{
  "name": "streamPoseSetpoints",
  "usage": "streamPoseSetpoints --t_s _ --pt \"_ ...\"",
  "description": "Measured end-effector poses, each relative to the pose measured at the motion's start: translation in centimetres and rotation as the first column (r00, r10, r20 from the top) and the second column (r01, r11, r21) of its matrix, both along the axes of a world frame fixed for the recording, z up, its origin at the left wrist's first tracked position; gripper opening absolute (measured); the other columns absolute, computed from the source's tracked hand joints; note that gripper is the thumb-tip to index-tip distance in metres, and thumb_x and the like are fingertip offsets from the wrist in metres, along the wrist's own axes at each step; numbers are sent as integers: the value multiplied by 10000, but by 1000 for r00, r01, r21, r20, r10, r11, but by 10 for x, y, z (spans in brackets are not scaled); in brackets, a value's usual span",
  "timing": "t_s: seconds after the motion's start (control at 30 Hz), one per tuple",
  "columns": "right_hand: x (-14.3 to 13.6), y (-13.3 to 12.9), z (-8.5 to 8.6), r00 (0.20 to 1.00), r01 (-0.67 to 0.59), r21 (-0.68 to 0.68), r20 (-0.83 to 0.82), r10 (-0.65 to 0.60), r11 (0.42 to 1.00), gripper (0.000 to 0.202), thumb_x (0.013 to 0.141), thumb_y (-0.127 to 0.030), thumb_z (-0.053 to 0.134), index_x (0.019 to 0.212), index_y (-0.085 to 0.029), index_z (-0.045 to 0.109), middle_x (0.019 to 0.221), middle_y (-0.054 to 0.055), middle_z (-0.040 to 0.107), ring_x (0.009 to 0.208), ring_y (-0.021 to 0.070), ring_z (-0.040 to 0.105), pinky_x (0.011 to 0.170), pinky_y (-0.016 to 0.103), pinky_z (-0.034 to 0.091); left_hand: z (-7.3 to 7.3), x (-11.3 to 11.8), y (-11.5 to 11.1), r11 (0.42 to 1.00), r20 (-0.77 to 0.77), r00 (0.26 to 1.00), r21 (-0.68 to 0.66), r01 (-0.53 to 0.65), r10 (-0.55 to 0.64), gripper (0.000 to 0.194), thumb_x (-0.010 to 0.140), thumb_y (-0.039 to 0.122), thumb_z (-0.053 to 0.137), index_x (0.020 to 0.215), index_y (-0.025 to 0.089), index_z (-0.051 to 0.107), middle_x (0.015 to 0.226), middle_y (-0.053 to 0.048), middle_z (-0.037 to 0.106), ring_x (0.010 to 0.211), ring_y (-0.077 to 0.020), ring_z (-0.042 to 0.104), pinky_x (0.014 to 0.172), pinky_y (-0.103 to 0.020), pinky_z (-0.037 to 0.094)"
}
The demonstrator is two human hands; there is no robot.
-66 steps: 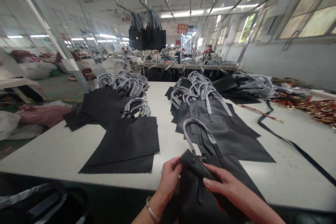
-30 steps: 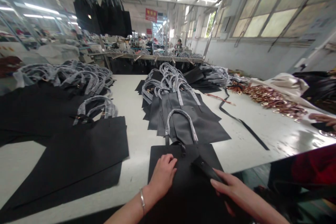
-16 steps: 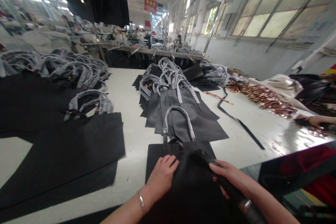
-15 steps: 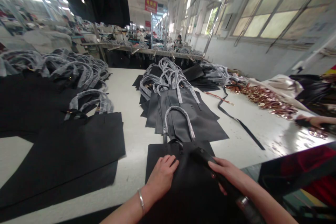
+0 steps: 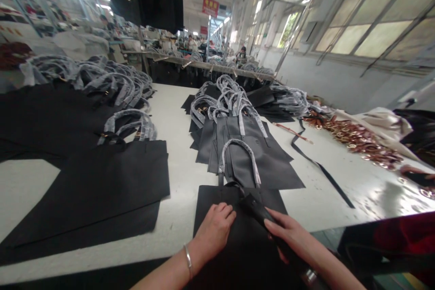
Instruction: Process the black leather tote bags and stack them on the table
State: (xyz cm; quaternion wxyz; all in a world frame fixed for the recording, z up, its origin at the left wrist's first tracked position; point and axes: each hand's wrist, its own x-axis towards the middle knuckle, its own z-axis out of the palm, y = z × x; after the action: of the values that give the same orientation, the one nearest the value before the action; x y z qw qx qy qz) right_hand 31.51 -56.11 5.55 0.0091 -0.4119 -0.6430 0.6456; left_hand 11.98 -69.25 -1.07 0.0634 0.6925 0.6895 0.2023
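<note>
Firstly, far left: a pile of black pieces (image 5: 50, 118) with plastic-wrapped handles (image 5: 115, 84), covering the desk (image 5: 178, 208) there. Nearer, one set of flat black panels (image 5: 115, 176), overlapping, its wrapped loops pointing away. Above and beyond, a group of black bags (image 5: 146, 2), hanging. Left hand (image 5: 214, 229), one, wearing a silver bracelet (image 5: 187, 258): fingers are curling and resting on a black bag piece (image 5: 243, 258); whether its grip is pinching anything is impossible to say. That piece is lying at the near middle, an arched wrapped handle (image 5: 254, 161) extending from its far edge. Behind, a stack of bag pieces (image 5: 280, 163), fanning out. Right hand (image 5: 288, 233), one: its grip is clasping a black handheld tool (image 5: 254, 210), whose far end is slanting leftward over the bag piece; contact between these is not showing clearly. Rightward: one thin brown strap (image 5: 294, 132); one black strip (image 5: 322, 172), curving; a heap of brown straps with gold-coloured rings (image 5: 363, 140), spreading along the far right. Right edge: another person's hand (image 5: 418, 174), reaching in, partly cropped.
</note>
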Motion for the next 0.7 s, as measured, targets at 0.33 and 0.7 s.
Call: streamPoseSetpoints --t_s 0.33,0.7 --pt "-16 9 10 992 -98 -48 78 101 994 526 840 -525 571 1252 -207 503 630 -55 566 330 89 522 296 163 420 2 -1 -1 1000 30 1000 1 2 -2 287 878 93 461 1122 198 568 1082 -64 611 1015 -219 502 847 -365 412" --pt "-33 9 16 997 76 269 -22 -73 960 672 821 -533 569 1380 -201 399 634 -55 570 398 136 572 365 222 443 -12 2 -16 993 80 997 115 -29 20 334 861 64 463 1158 188 551 1230 -60 564 1121 -210 482 954 -363 432"
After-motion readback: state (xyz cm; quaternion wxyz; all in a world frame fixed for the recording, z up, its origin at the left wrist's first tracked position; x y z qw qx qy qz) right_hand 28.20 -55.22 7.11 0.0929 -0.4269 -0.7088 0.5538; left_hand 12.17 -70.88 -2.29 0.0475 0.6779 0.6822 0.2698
